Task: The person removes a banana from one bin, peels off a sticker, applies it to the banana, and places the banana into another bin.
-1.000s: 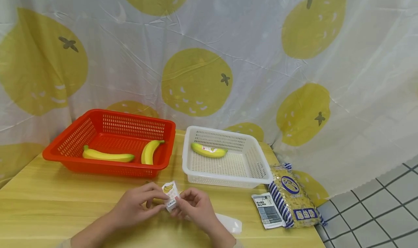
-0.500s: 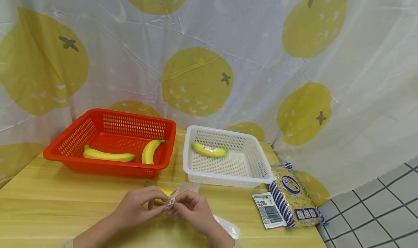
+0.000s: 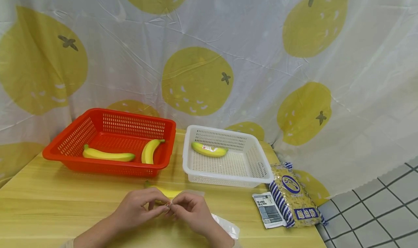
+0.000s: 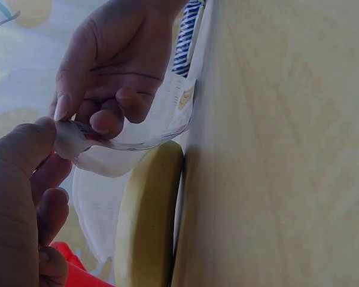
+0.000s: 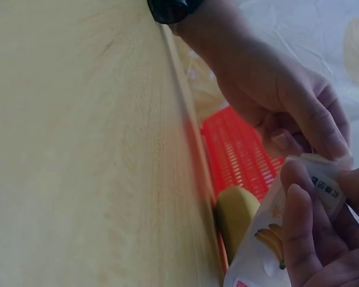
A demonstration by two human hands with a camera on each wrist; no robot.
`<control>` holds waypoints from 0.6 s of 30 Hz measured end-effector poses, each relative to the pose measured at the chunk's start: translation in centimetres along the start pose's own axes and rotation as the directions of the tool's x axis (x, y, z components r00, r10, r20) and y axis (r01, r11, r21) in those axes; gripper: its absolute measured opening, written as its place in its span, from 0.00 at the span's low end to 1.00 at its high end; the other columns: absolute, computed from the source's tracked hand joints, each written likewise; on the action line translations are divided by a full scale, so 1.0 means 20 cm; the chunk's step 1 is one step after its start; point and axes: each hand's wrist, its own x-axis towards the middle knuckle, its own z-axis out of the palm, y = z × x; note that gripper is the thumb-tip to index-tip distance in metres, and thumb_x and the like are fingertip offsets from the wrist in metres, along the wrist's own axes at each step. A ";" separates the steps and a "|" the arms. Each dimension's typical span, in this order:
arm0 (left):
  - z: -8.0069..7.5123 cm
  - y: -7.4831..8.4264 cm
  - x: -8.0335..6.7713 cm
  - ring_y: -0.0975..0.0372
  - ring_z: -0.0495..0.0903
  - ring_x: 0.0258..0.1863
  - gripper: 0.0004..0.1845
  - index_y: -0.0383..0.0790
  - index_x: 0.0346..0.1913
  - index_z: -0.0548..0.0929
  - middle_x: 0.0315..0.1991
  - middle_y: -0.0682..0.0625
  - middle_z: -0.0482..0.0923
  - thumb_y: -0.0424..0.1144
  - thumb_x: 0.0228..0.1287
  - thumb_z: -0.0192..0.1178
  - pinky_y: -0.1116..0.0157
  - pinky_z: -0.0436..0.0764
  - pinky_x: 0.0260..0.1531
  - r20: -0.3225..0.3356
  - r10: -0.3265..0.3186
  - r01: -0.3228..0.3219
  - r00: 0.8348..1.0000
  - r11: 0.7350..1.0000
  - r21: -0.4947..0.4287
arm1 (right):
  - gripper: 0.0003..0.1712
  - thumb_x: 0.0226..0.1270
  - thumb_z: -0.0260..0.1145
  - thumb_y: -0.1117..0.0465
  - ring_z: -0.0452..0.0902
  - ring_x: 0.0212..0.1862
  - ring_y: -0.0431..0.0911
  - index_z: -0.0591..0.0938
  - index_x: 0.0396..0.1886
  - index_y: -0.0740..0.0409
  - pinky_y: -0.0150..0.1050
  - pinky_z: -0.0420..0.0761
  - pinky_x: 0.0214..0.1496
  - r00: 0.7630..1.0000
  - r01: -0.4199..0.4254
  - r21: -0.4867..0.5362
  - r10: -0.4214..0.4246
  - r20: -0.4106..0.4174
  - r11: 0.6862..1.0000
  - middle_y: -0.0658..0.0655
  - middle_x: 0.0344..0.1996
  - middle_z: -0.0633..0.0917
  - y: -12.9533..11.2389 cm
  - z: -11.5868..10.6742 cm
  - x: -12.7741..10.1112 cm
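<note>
Both hands are close together over the table's front. My left hand [image 3: 140, 206] pinches one end of a sticker strip [image 5: 266, 239] between thumb and forefinger. My right hand [image 3: 194, 208] pinches the same strip beside it. Banana pictures and small print show on the strip in the right wrist view; from the head it is seen nearly edge-on. In the left wrist view the strip curves away from the fingers, above a yellow banana [image 4: 149, 221]. That banana lies on the table just beyond the hands, partly hidden by them in the head view.
A red basket [image 3: 111, 168] holds two bananas. The white basket [image 3: 222, 179] holds one banana with a label on it. To the right lie a flat packet [image 3: 269, 210] and a bag of noodles [image 3: 295, 197]. A pale strip [image 3: 226, 225] lies by the right forearm.
The sticker strip has tipped from facing the camera to nearly edge-on, uncovering the banana behind it. Both hands stay in almost the same place, fingertips now closer together.
</note>
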 end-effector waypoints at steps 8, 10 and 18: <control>0.00 0.00 0.00 0.80 0.70 0.25 0.17 0.52 0.44 0.88 0.35 0.62 0.86 0.32 0.53 0.78 0.84 0.69 0.23 0.001 -0.013 0.013 1.000 1.000 -0.011 | 0.07 0.76 0.59 0.74 0.83 0.35 0.70 0.80 0.46 0.76 0.55 0.88 0.36 1.000 0.010 -0.001 -0.010 0.011 1.000 0.78 0.39 0.82 -0.01 0.00 0.00; 0.00 0.00 -0.01 0.80 0.70 0.25 0.15 0.52 0.43 0.88 0.35 0.62 0.86 0.32 0.54 0.78 0.84 0.69 0.23 0.007 -0.022 0.022 1.000 1.000 -0.014 | 0.08 0.76 0.59 0.74 0.83 0.35 0.71 0.80 0.47 0.76 0.56 0.88 0.37 1.000 0.006 0.005 -0.006 0.011 1.000 0.78 0.40 0.82 -0.01 0.00 0.00; 0.00 0.01 0.00 0.79 0.71 0.26 0.16 0.52 0.43 0.88 0.34 0.62 0.85 0.31 0.54 0.78 0.84 0.70 0.23 -0.002 -0.013 0.013 1.000 1.000 -0.017 | 0.06 0.72 0.62 0.75 0.81 0.35 0.75 0.80 0.44 0.77 0.55 0.88 0.38 1.000 0.007 0.015 -0.007 0.002 1.000 0.79 0.42 0.80 0.00 0.00 -0.01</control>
